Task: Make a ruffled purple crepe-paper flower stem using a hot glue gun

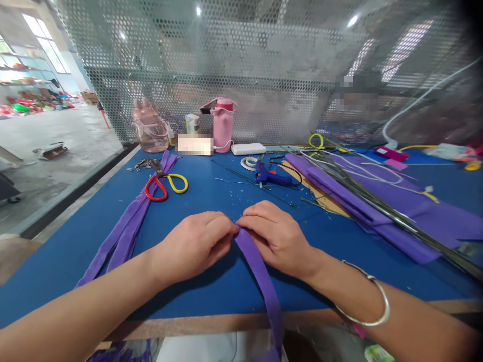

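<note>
Both hands meet over the middle of the blue table, pinching the upper end of one purple fabric strip [260, 274]. My left hand [198, 241] closes its thumb and forefinger on the strip's tip from the left. From the right, my right hand [277, 236] grips the same end, its fingertips almost touching the left ones. The strip hangs down over the table's front edge. Left of my hands lie more purple strips [123, 241], with scissors [164, 183] with one red and one yellow handle resting across them.
A blue glue gun [273, 174] lies beyond my hands, near a white tape roll [249, 163]. Purple sheets [362, 201] and dark thin stems [400, 221] cover the right side. A pink bottle [223, 125] and a clear jug [151, 133] stand before the perforated metal screen [264, 65].
</note>
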`<state>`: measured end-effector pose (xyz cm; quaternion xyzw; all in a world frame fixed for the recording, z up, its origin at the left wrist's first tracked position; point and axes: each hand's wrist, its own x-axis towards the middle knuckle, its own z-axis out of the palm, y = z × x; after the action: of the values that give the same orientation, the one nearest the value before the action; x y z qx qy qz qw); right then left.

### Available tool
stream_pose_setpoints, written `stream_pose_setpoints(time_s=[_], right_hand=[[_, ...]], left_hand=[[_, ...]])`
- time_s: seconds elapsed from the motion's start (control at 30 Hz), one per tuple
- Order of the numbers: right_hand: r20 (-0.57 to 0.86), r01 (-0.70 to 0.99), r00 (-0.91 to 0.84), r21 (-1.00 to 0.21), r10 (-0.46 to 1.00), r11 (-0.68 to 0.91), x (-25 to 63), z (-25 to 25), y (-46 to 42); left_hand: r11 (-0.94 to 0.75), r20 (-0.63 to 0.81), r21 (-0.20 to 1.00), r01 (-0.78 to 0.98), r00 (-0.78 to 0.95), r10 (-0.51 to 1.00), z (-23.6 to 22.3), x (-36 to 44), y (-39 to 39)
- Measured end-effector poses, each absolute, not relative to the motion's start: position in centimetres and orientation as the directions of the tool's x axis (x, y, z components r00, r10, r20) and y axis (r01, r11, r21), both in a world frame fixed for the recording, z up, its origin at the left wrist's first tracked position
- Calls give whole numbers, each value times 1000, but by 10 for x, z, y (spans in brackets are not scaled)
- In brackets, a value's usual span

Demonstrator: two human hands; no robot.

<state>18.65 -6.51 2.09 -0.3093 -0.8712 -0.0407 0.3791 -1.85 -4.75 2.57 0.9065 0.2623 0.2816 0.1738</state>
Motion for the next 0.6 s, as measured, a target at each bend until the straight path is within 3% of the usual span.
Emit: stream_pose_setpoints(time_s=[0.07,0.17,0.27,0.37,0.6], right_hand=[[685,563,-568,-80,455,823,188,24,-65],[623,567,-664,59,414,821,190,24,-63],[562,593,-687,67,461,802,191,20,-60],[542,618,-635,-70,550,783,191,16,-56],[429,626,-558,-344,710,700,184,11,-58]], left_hand=[[-703,382,593,392,632,674,27,-15,-51],[-359,108,860,363,557,823,30,-10,-53],[-111,-160,912,394,592,790,29,-8,-46],[-164,-186,878,450,636,749,27,-11,-36],[-590,49,596,545,708,705,23,-14,-32]])
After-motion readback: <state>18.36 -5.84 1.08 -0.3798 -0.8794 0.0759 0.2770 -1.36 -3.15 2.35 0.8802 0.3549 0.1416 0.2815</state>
